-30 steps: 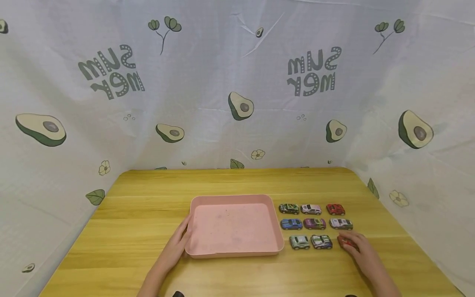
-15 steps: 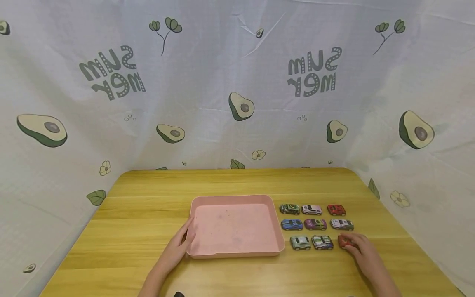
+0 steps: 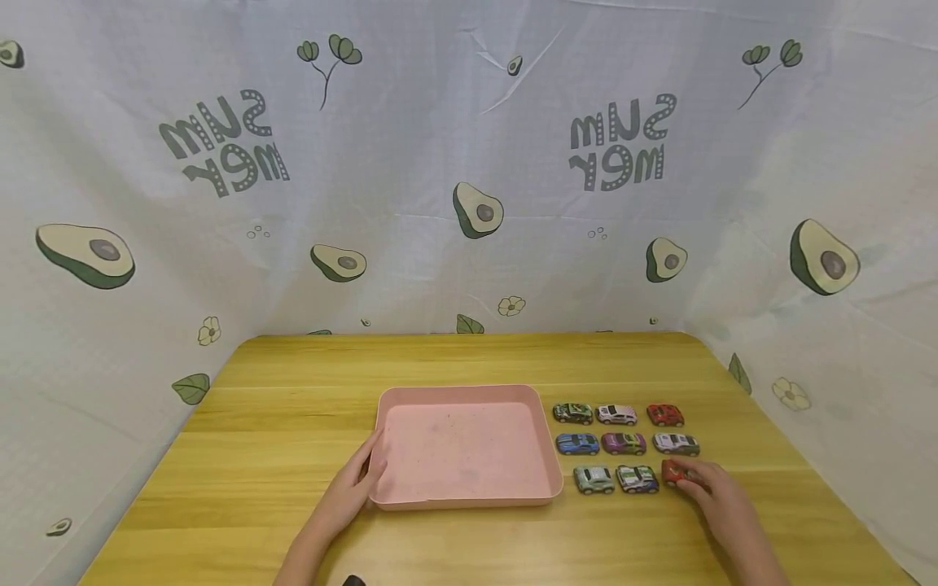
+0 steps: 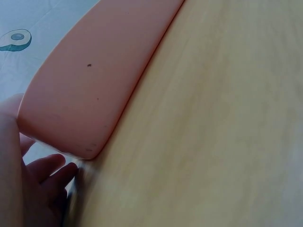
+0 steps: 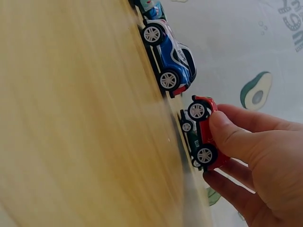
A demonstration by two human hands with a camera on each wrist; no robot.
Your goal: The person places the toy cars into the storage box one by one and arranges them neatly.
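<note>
A glossy red toy car is being pinched between the thumb and fingers of the right hand; in the right wrist view, its silver spoked wheels appear to be being held just clear of the yellowish, wood-grained tabletop. A rectangular pink tray with rounded corners and low, smooth walls is being gripped at its left side by the left hand, the thumb being laid over the rim. A small dark fleck is being shown on the outer wall. Just left of the held car, a white toy car with green and blue markings and a pale green toy car are being carried by the tabletop. Behind these, a blue toy car, a purple and green toy car and a white and dark green toy car are being kept in a row; farther back, a dark green patterned toy car, a white and pink toy car and a second red toy car are being seen. The background is being formed by creased white cloth printed with avocados.
</note>
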